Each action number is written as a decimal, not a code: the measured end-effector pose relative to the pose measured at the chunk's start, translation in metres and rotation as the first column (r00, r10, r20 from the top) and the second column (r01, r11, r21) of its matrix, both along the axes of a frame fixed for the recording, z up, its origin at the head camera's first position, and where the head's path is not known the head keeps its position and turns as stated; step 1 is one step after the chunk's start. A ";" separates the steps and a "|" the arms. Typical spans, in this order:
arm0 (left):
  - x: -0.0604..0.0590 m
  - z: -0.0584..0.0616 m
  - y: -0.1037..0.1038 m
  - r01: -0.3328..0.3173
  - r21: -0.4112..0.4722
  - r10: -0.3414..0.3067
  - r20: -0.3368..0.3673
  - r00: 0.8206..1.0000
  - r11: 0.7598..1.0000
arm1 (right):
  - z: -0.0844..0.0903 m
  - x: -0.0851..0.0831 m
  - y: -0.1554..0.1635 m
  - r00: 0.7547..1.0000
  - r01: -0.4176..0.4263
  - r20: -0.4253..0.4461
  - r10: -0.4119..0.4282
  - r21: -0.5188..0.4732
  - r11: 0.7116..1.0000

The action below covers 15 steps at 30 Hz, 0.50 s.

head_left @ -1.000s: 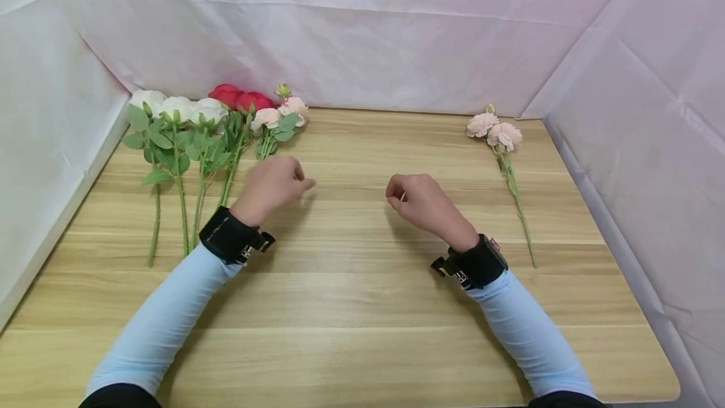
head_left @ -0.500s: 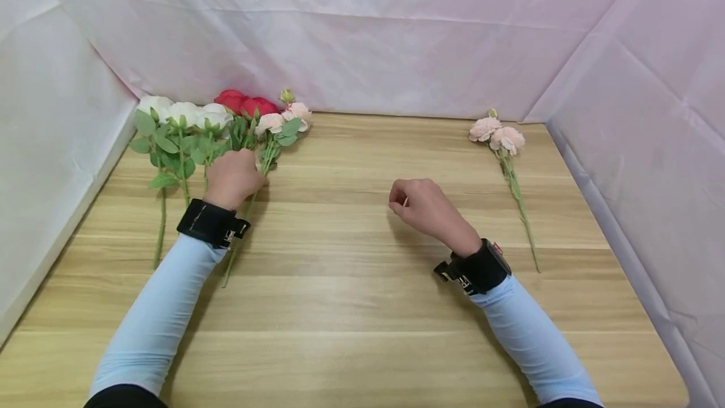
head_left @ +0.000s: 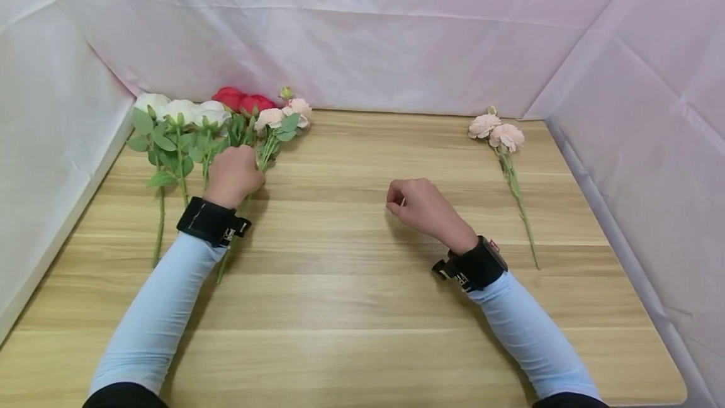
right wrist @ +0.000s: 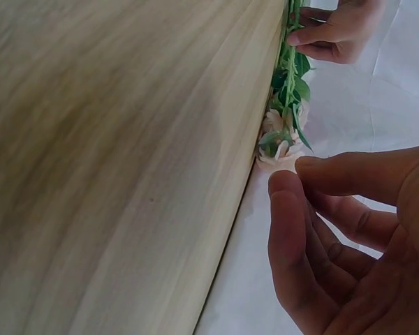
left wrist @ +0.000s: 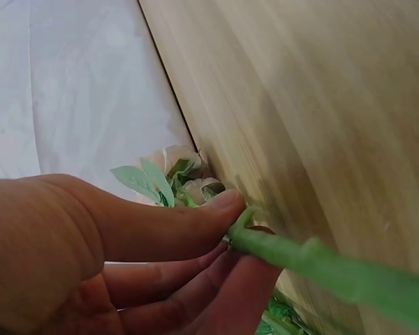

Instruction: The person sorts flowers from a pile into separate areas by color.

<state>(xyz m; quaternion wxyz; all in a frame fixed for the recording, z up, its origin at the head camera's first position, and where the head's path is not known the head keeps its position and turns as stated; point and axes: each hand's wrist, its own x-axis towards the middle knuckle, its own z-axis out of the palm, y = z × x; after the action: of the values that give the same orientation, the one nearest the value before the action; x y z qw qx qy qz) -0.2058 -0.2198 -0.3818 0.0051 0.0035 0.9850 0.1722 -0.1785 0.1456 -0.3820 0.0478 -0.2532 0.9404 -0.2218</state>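
My left hand (head_left: 233, 172) pinches the green stem (left wrist: 335, 276) of a pale pink flower (head_left: 283, 117) between thumb and fingers. The flower lies on the table, its blooms near the back edge; in the left wrist view the blooms (left wrist: 185, 167) are partly hidden behind my thumb. My right hand (head_left: 425, 209) hovers over the middle of the table, fingers loosely curled, holding nothing. In the right wrist view its thumb and forefinger tips (right wrist: 286, 183) come close together. Another pale pink flower (head_left: 506, 137) with a long stem lies to its right.
Several white flowers (head_left: 181, 111) and red flowers (head_left: 243, 99) lie in a row at the back left, stems toward me. White cloth (head_left: 362, 49) walls stand behind and on both sides of the wooden table (head_left: 351, 307).
My left hand has moved left from beside the flowers and taken hold of the pale pink flower's stem. The right hand has stayed nearly in place.
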 end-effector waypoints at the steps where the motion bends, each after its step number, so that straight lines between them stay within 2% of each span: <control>1: 0.000 0.001 0.001 -0.001 -0.001 0.001 -0.004 1.000 1.000 | 0.000 0.000 0.000 1.000 0.001 0.001 -0.001 0.000 1.000; 15: 0.005 0.008 0.005 0.011 0.036 -0.007 -0.111 0.994 0.999 | -0.002 -0.001 0.001 1.000 -0.006 -0.011 0.006 0.015 1.000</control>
<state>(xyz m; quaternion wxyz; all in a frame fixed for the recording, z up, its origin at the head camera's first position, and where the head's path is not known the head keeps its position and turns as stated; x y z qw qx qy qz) -0.2004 -0.2147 -0.3741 -0.0488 0.0174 0.9805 0.1896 -0.1797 0.1461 -0.3838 0.0450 -0.2567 0.9416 -0.2132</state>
